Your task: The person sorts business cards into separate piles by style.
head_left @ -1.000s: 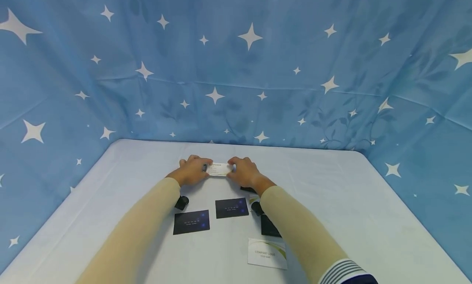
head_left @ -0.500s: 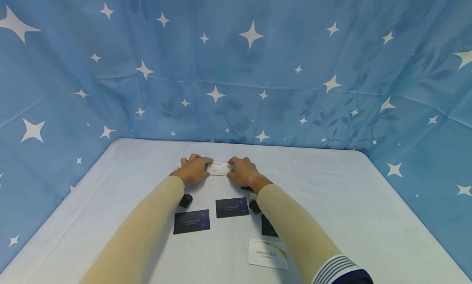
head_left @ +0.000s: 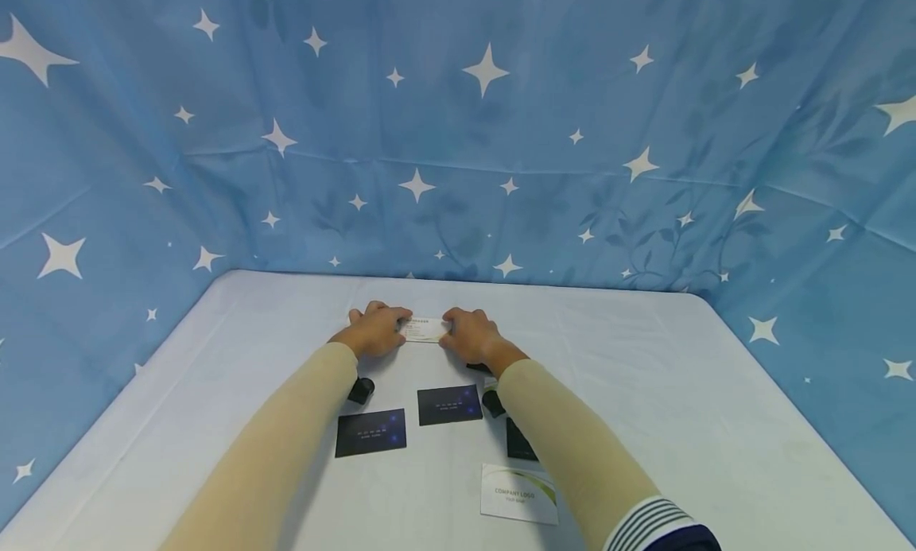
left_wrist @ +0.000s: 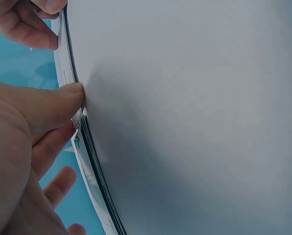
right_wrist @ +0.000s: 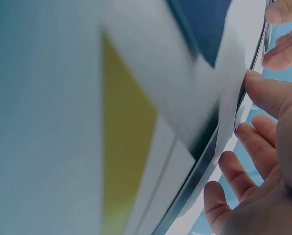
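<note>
A white business card (head_left: 425,329) with small printed lines lies near the far middle of the table, between my two hands. My left hand (head_left: 372,329) pinches its left end with thumb and fingers. At the opposite end my right hand (head_left: 472,335) pinches it the same way. The left wrist view shows the left thumb (left_wrist: 62,103) close over the table at the card's edge, which is seen almost edge-on. In the right wrist view, the right thumb (right_wrist: 265,90) presses at the edge while the lower fingers (right_wrist: 234,171) are spread and bent beneath.
Two dark blue cards (head_left: 370,433) lie nearer me. A white card with a company logo (head_left: 518,494) is at front right. A black card (head_left: 520,442) is partly hidden by the right sleeve, and another dark card (head_left: 478,368) shows under the right wrist. A starry curtain (head_left: 458,137) hangs behind the table.
Both forearms have shifted slightly inward, towards each other. The hands keep their hold on the business card, and the other cards lie where they were.
</note>
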Demonstrator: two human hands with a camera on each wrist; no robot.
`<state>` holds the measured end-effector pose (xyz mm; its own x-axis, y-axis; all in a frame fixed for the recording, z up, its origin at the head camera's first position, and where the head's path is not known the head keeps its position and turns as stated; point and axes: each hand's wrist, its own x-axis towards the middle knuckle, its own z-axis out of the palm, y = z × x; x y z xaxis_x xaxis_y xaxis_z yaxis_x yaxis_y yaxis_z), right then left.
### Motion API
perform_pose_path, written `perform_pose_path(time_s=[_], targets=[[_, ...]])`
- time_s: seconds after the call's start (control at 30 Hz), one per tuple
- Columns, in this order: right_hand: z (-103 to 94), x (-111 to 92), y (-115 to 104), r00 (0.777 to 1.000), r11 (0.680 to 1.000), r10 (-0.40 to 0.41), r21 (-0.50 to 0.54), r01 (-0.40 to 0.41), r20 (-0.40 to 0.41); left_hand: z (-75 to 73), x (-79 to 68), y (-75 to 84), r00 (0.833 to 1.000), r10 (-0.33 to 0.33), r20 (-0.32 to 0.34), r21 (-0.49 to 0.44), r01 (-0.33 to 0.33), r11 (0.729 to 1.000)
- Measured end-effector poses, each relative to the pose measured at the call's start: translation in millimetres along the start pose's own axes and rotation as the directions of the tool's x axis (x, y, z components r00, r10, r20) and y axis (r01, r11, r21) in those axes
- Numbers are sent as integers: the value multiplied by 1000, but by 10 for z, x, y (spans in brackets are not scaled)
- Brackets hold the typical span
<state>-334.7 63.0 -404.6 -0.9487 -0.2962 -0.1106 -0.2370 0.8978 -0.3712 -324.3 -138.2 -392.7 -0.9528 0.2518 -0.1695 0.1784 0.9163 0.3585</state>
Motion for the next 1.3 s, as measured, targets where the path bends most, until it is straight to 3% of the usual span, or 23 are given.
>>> perform_pose_path(time_s=[1.3], targets=[[0, 24, -55, 1000, 1000, -4, -7, 4, -3, -5, 48, 42, 1000, -2, 2, -6, 2, 1000]])
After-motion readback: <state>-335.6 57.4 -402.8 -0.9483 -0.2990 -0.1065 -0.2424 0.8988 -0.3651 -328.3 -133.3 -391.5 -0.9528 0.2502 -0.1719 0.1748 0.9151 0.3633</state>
